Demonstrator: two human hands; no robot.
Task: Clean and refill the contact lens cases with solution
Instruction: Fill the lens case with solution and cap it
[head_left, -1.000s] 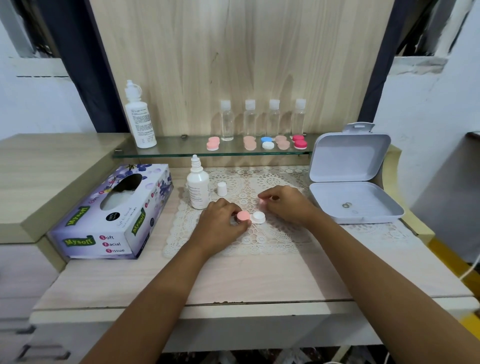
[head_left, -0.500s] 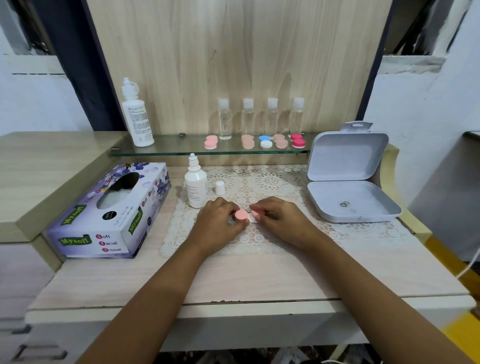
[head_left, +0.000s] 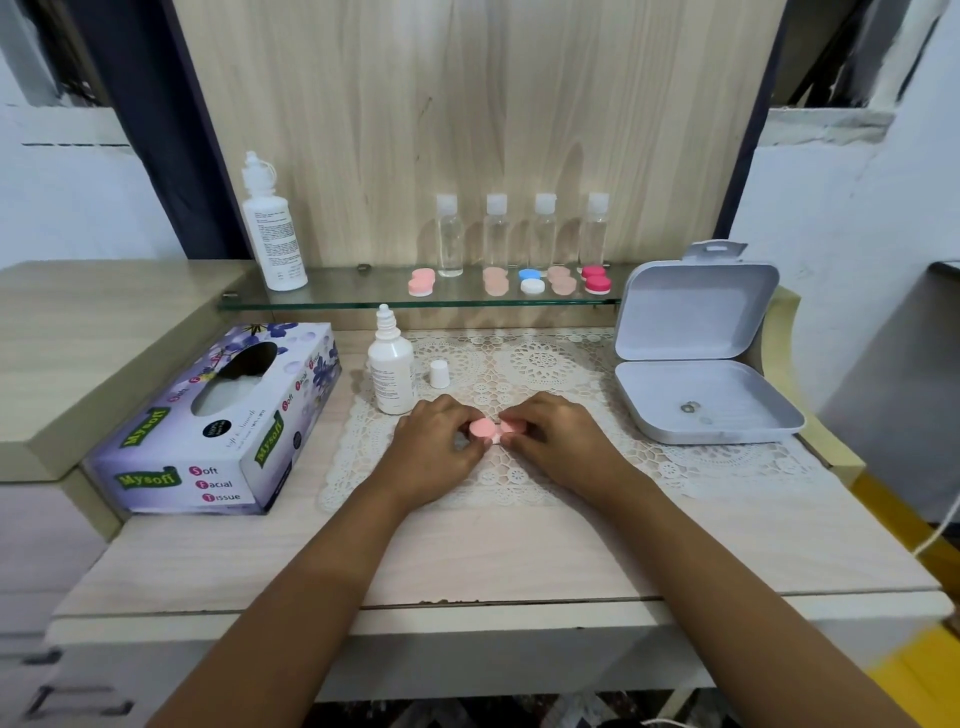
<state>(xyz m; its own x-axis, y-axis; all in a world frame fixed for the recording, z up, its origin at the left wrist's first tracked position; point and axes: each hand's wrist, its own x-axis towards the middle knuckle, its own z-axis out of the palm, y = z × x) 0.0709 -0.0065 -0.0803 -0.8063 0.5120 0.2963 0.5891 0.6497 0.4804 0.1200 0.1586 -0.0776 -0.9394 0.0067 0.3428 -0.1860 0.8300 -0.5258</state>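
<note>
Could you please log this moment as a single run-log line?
left hand: holds pink lens case | right hand: pinches its right lid | small bottle: upright, uncapped, cap beside it

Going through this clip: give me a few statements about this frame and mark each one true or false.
1. The left hand and the right hand both hold the pink lens case on the lace mat. True.
2. The dropper bottle has its cap on. False: the cap stands on the mat beside it.
3. The white box is closed. False: its lid stands open.
4. Four clear bottles stand on the glass shelf. True.
5. The tissue box lies to the right of the hands. False: it lies to their left.
</note>
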